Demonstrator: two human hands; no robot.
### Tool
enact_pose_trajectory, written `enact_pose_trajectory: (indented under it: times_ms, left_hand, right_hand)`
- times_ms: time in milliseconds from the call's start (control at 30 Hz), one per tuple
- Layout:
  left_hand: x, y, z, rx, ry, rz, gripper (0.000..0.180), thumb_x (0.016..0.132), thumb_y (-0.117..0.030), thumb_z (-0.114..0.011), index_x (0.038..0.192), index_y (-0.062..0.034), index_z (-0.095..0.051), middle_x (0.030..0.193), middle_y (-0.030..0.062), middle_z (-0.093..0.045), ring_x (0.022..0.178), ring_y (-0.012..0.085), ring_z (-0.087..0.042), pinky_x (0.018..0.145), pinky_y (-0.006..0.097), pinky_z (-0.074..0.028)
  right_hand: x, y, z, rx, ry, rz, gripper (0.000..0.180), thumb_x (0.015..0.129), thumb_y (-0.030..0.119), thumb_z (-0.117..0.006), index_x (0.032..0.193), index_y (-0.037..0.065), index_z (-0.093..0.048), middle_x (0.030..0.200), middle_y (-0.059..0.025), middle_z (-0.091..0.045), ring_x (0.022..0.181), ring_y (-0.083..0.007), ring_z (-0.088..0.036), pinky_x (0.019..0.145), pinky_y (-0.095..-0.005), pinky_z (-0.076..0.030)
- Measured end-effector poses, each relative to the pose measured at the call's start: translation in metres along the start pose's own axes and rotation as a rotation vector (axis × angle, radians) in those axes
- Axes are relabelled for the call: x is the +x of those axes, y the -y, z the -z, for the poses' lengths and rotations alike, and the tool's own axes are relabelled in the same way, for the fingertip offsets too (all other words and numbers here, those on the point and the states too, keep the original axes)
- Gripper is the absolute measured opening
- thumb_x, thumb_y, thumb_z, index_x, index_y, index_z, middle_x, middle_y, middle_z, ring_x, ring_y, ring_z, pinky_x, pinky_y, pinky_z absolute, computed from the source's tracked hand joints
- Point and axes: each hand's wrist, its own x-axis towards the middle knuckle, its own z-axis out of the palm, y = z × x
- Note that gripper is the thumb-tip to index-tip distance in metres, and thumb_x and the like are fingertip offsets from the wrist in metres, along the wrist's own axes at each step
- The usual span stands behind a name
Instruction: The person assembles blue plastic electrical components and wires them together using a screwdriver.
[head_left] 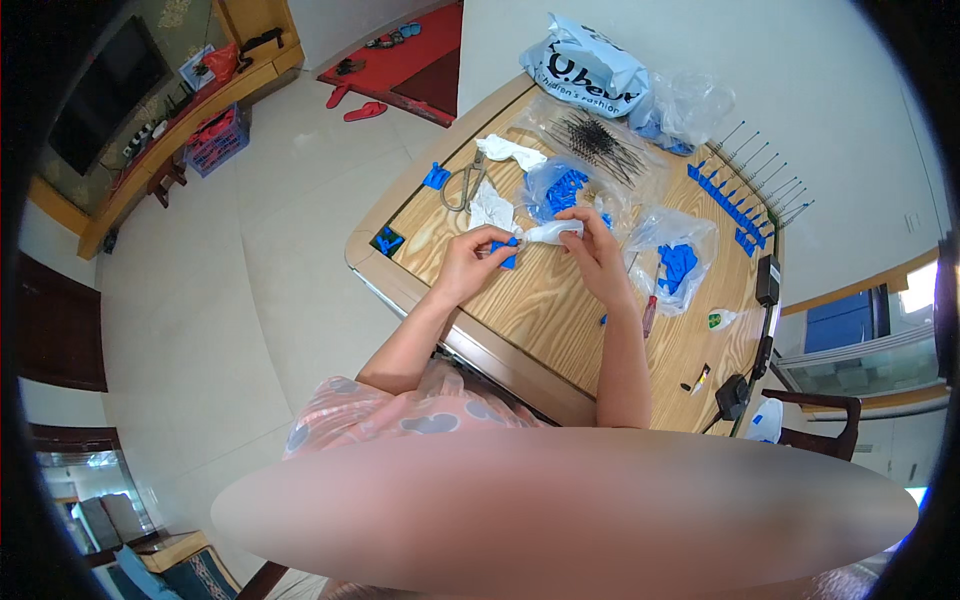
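Head view: over the wooden surface point(560, 300), the left hand point(470, 262) has its grip clenched on a small blue plastic piece point(507, 252) and one end of a white wrapping point(552, 232); the right hand point(595, 250) pinches the wrapping's other end. Scissors point(462, 185) lie just beyond.

bright even daylight, soft shadows, fisheye-bent dark rim, blurred lower patch.
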Motion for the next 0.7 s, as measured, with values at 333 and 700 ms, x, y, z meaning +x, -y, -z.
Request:
enact_pose_trajectory:
  times_ms: [333, 700]
  left_hand:
    - [0.0028, 0.0002, -0.0011, -0.015, 0.01, -0.007, 0.011, 0.079, 0.0, -0.064, 0.09, 0.0016, -0.062, 0.091, 0.0053, -0.062, 0.077, 0.0093, -0.06, 0.069, 0.022, -0.05]
    - [0.002, -0.0006, -0.0019, -0.088, 0.006, 0.017, 0.014, 0.079, 0.001, -0.064, 0.092, 0.0015, -0.063, 0.094, 0.0058, -0.062, 0.079, 0.0107, -0.06, 0.072, 0.023, -0.049]
  right_hand:
    - [0.0006, -0.0026, 0.0012, -0.067, 0.003, 0.012, 0.021, 0.088, 0.005, -0.052, 0.109, 0.004, -0.05, 0.093, -0.005, -0.057, 0.085, -0.0117, -0.053, 0.075, -0.0254, -0.043]
    - [0.0002, -0.0045, -0.0004, -0.062, -0.001, 0.022, 0.021, 0.087, 0.005, -0.053, 0.108, 0.004, -0.051, 0.092, -0.0052, -0.058, 0.084, -0.0119, -0.053, 0.074, -0.025, -0.042]
